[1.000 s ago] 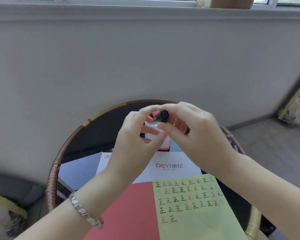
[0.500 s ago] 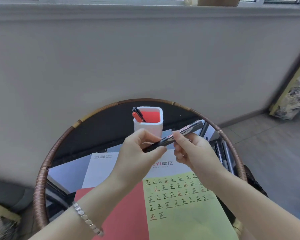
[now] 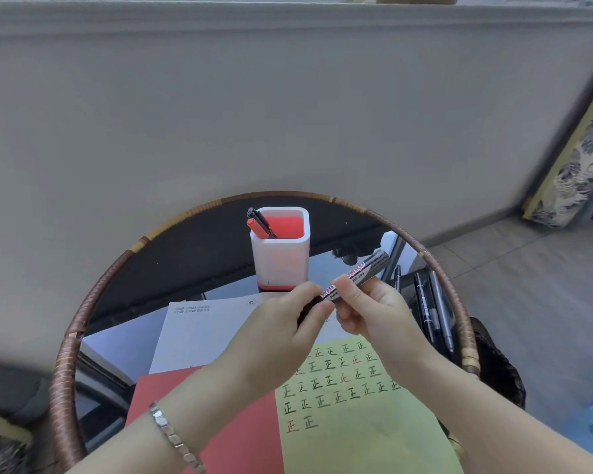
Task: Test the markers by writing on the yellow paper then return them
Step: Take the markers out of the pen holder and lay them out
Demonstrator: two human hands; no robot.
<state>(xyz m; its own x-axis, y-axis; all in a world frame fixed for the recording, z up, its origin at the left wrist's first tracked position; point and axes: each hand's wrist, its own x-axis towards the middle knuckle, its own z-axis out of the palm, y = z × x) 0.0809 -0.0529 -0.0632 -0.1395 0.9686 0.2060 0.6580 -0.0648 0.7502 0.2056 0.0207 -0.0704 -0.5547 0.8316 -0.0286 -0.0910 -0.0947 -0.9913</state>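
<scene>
Marker off the table, over its middle, slanted with the far end toward 2 o'clock. Left grip pinches the near end; right grip pinches the barrel, thumb on the print. Both are clenched on it, just beside each other. Holder at 12 o'clock, white outside, red inside, 2 pens leaning in its 10 o'clock corner. Yellow paper at 5 o'clock, with rows of black and red test marks on its far half. Red sheet at 7 o'clock, touching the yellow's left edge. White sheet under both, toward 9 o'clock. Spare pens lie at 3 o'clock by the rim. Bracelet on the left wrist.
</scene>
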